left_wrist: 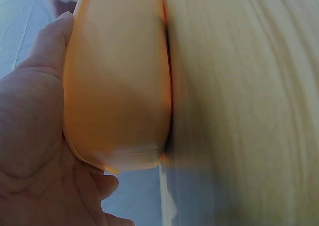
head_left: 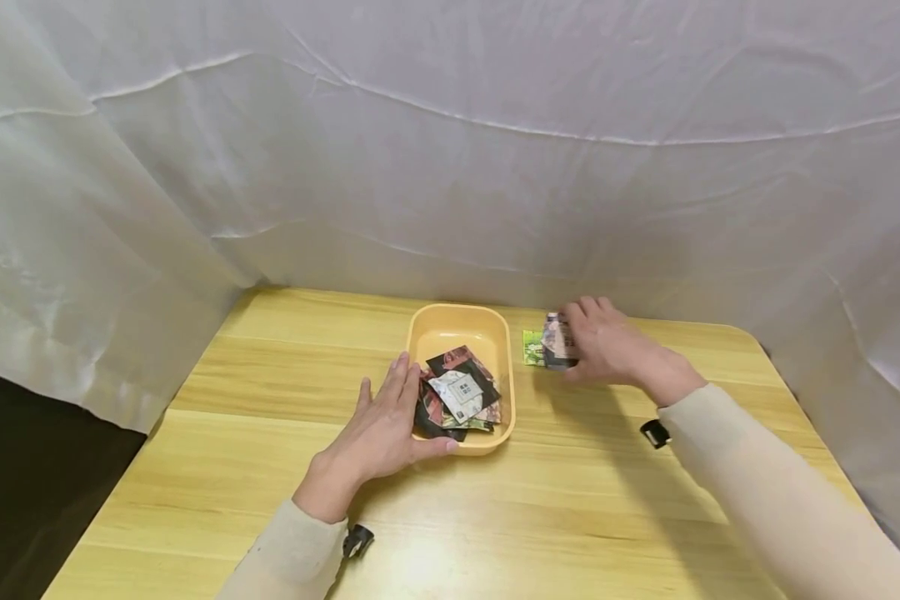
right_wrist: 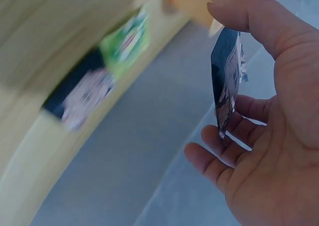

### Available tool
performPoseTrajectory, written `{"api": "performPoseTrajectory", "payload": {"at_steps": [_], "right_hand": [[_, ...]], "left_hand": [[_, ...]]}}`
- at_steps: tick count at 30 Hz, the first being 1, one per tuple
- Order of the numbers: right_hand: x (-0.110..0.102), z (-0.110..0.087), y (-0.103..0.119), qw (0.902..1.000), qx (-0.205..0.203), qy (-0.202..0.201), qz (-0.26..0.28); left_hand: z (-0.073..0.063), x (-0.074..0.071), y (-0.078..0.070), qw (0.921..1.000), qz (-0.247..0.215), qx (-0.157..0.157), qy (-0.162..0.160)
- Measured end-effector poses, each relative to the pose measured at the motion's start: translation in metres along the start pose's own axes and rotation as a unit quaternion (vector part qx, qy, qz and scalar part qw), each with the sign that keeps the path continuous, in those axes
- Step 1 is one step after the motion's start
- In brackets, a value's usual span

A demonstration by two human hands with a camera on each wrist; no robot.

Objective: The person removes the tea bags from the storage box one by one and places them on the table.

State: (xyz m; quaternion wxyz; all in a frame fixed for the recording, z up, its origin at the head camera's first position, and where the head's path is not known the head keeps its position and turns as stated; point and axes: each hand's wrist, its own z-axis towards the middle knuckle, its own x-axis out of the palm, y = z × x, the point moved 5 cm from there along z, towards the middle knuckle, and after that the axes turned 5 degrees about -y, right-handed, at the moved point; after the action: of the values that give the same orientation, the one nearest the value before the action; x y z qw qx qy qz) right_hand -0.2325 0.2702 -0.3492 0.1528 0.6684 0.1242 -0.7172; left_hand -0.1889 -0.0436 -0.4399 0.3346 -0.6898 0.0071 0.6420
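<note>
A yellow plastic tub (head_left: 459, 312) holds a loose pile of small printed packets (head_left: 461, 392), black, red and white, with a square code on the top one. My left hand (head_left: 378, 425) rests against the tub's left rim and near corner, fingers extended and thumb along the near edge. To the right of the tub, my right hand (head_left: 611, 342) pinches a small dark flat packet (right_wrist: 225, 81) between thumb and fingers. Below that hand, a green packet (right_wrist: 128, 42) and a black-and-pink packet (right_wrist: 82, 94) lie on the table, blurred in the right wrist view.
The wood-grain table (head_left: 270, 400) ends at the back against a pale hanging cloth (head_left: 450, 167), which also rises at both sides. Dark wristbands (head_left: 357, 542) show at both sleeves. A black area (head_left: 30, 483) lies beyond the table's left edge.
</note>
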Motion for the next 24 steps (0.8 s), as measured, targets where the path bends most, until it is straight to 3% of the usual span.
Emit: {"api": "performPoseTrajectory", "payload": {"at_steps": [6, 13, 24], "right_hand": [[-0.002, -0.014, -0.047, 0.9997, 0.021, 0.015, -0.004], [0.014, -0.024, -0.091, 0.9959, 0.069, 0.058, 0.004], [0.044, -0.033, -0.130, 0.9838, 0.133, 0.119, 0.020]], "left_hand": [[-0.001, -0.003, 0.002, 1.0000, 0.000, 0.001, -0.005], [-0.003, -0.005, 0.006, 0.9999, 0.005, -0.004, -0.008], [-0.002, -0.002, 0.004, 0.9999, 0.010, 0.000, -0.012]]}}
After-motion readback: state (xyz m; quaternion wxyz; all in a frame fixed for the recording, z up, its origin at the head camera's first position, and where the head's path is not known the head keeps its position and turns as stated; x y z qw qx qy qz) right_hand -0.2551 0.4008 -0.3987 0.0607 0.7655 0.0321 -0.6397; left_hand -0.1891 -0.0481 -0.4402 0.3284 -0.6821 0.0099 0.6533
